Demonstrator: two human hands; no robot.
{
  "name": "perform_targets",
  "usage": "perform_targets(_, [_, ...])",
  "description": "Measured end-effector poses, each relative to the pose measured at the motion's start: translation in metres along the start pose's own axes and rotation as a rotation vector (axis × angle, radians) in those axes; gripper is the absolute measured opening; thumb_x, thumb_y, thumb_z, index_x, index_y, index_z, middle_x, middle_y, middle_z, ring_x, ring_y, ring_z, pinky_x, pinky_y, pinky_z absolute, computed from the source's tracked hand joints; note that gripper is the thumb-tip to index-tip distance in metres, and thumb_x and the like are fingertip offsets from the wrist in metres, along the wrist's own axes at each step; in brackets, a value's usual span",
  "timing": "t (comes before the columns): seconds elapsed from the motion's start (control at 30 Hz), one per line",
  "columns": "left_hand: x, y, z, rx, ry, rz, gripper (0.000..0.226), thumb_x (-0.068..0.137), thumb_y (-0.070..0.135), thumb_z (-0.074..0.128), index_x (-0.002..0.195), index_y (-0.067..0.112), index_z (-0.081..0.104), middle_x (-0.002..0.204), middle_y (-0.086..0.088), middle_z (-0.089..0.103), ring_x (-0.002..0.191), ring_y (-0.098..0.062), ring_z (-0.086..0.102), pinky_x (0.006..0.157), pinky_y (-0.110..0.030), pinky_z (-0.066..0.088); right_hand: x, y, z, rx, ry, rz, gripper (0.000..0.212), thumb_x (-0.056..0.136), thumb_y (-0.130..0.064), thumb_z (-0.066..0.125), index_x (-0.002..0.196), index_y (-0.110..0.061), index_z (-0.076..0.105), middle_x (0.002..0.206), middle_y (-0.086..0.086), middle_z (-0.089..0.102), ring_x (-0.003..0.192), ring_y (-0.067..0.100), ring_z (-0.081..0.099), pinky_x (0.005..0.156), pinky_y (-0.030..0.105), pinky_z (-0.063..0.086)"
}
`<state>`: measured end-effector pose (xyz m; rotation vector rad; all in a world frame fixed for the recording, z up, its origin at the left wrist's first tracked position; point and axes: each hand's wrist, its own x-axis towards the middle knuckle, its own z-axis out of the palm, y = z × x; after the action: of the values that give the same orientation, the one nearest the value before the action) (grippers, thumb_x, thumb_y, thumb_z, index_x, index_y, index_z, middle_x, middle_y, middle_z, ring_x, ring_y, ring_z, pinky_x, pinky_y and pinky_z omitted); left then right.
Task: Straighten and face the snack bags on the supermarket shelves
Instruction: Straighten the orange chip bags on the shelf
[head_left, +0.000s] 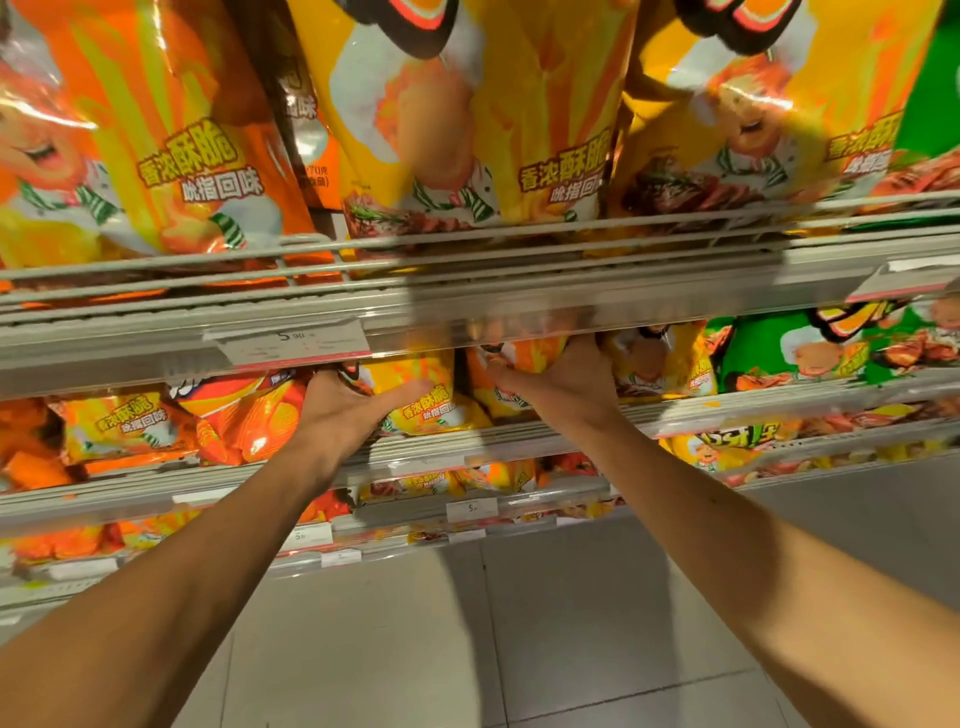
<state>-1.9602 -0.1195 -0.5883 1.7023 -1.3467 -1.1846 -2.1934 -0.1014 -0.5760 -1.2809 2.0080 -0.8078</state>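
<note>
Both my hands reach into the second shelf from the top. My left hand (349, 404) grips the left side of a yellow snack bag (427, 400), thumb across its front and fingers hidden behind it. Beside it, my right hand (563, 382) holds an orange-yellow snack bag (511, 353); the thumb lies over the bag's front and the fingers curl up round its right edge under the shelf above. The tops of both bags are hidden by the upper shelf's price rail (467, 312).
Large orange bags (130, 145) and yellow bags (467, 119) stand on the top shelf behind a wire rail. Green bags (810, 348) sit to the right, orange ones (244, 421) to the left. More bagged shelves lie below, over a grey tiled floor (467, 649).
</note>
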Motion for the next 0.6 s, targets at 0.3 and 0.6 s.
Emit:
perform_targets(0.3, [-0.011, 0.004, 0.001, 0.022, 0.088, 0.025, 0.063, 0.047, 0.062, 0.088, 0.071, 0.022, 0.046, 0.063, 0.001, 0.044, 0.060, -0.016, 0.045, 0.064, -0.033, 0.048, -0.028, 0.006, -0.042, 0.050, 0.074, -0.075, 0.103, 0.063, -0.054, 0.091, 0.142, -0.017, 0.036, 0.126, 0.002, 0.063, 0.115, 0.027, 0.063, 0.098, 0.040, 0.053])
perform_targets(0.6, [-0.025, 0.028, 0.040, 0.011, 0.108, 0.066, 0.055, 0.060, 0.045, 0.090, 0.065, 0.016, 0.044, 0.056, -0.002, 0.039, 0.054, -0.017, 0.037, 0.060, -0.031, 0.042, -0.058, 0.045, -0.082, 0.114, -0.067, -0.025, 0.097, 0.066, -0.050, 0.091, 0.145, -0.028, 0.038, 0.120, -0.010, 0.068, 0.107, 0.016, 0.068, 0.098, 0.042, 0.056])
